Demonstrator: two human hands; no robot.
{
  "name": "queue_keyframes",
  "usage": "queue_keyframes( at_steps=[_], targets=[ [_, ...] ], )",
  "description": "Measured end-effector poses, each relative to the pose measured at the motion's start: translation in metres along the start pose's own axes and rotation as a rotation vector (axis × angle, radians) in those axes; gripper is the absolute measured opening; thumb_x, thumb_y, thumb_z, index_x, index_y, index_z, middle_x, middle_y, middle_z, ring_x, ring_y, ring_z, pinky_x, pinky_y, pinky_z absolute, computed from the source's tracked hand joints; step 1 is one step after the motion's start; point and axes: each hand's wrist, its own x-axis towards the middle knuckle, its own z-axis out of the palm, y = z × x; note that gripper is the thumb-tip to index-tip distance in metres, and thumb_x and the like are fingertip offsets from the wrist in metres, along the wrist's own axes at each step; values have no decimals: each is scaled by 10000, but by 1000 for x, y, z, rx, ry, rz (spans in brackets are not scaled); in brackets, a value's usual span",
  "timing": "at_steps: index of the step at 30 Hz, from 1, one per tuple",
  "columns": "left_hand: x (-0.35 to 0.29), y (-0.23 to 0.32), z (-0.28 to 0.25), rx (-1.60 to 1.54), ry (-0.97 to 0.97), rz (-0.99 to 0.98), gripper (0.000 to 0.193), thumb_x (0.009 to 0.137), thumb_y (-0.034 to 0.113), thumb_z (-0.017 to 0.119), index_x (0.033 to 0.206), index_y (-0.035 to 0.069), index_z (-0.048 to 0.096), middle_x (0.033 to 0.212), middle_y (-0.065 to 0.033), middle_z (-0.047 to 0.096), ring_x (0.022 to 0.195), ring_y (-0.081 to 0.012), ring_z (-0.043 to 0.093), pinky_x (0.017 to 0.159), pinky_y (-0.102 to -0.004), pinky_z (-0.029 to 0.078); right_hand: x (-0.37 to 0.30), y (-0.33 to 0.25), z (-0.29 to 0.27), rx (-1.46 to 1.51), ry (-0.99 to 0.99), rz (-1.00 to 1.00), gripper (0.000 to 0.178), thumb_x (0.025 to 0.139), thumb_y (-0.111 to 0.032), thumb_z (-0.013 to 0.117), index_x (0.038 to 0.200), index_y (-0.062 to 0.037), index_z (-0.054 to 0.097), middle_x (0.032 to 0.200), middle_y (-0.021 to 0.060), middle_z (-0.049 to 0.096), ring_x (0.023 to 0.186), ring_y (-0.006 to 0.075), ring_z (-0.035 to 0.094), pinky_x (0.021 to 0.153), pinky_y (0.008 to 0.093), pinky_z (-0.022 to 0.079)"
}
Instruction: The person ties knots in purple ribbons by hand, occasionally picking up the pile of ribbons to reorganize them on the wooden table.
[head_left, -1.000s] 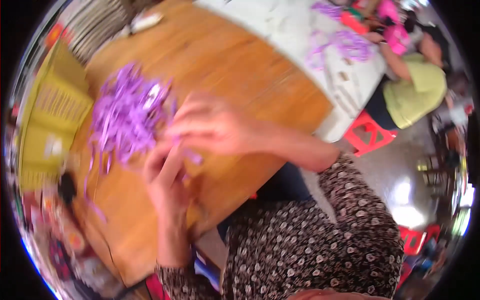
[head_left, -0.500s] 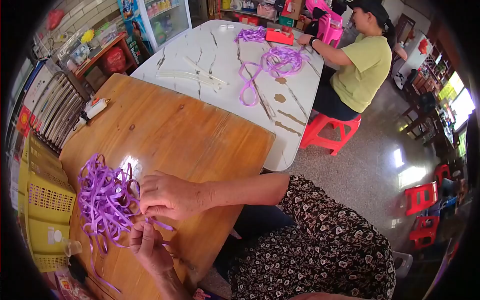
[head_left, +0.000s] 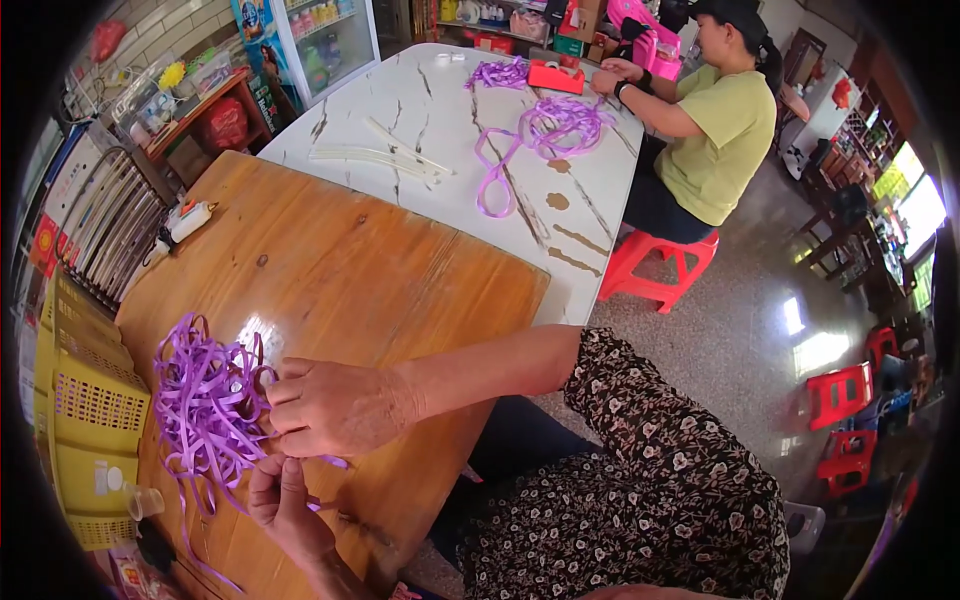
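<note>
A tangled heap of purple ribbon (head_left: 205,400) lies on the wooden table at its left end. At the heap's near right edge, my right hand (head_left: 340,405) is closed with its fingers curled down, pinching ribbon that its back mostly hides. Just below, my left hand (head_left: 292,508) holds ribbon between thumb and bent forefinger. The fingertips of both hands nearly meet. Short purple ends show beside each hand. One loose strand trails from the heap towards the table's near edge.
Yellow baskets (head_left: 100,400) and a clear plastic cup (head_left: 145,501) stand left of the wooden table (head_left: 400,270). A glue gun (head_left: 187,222) lies at its far left. On the adjoining white table (head_left: 420,110) are glue sticks (head_left: 375,155), ribbon loops (head_left: 560,128) and a red tape dispenser (head_left: 556,77). A co-worker sits beyond.
My right hand has shifted slightly down and left, its fingers now further over the ribbon. My left hand has moved slightly down and left. The co-worker's two hands now show together.
</note>
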Motion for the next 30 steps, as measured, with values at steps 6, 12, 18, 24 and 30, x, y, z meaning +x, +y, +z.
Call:
queue_keyframes(
  at_steps=[6,12,18,24,30],
  targets=[
    [2,-3,-5,148,77,167,50,823,98,609,843,53,615,697,48,552,524,-2,407,371,-142,308,-8,6,4,-20,61,4,146,672,-219,634,707,-102,554,724,11,468,771,185,478,700,345,374],
    [0,1,-4,143,103,155,28,804,58,632,811,55,606,731,39,541,590,-24,421,410,-147,286,-11,6,3,43,53,91,158,684,-241,654,720,-119,560,724,-9,474,775,179,480,709,340,371],
    [1,-2,-2,129,101,134,27,805,62,633,807,52,609,721,46,531,588,-25,412,413,-155,263,-5,2,4,119,89,116,183,677,-249,651,806,-126,609,731,-22,486,780,170,486,722,342,375],
    [0,-1,2,149,104,143,31,793,57,639,783,48,611,706,50,516,596,-23,404,433,-157,253,-15,7,11,38,79,68,196,688,-234,627,853,-128,638,714,-20,487,761,173,491,720,346,377],
    [0,-4,-2,187,104,225,32,780,45,643,784,35,614,699,50,513,597,-26,394,455,-176,226,-16,13,13,89,125,47,131,632,-190,626,635,-128,511,688,-15,504,780,171,506,684,341,368]
  ],
)
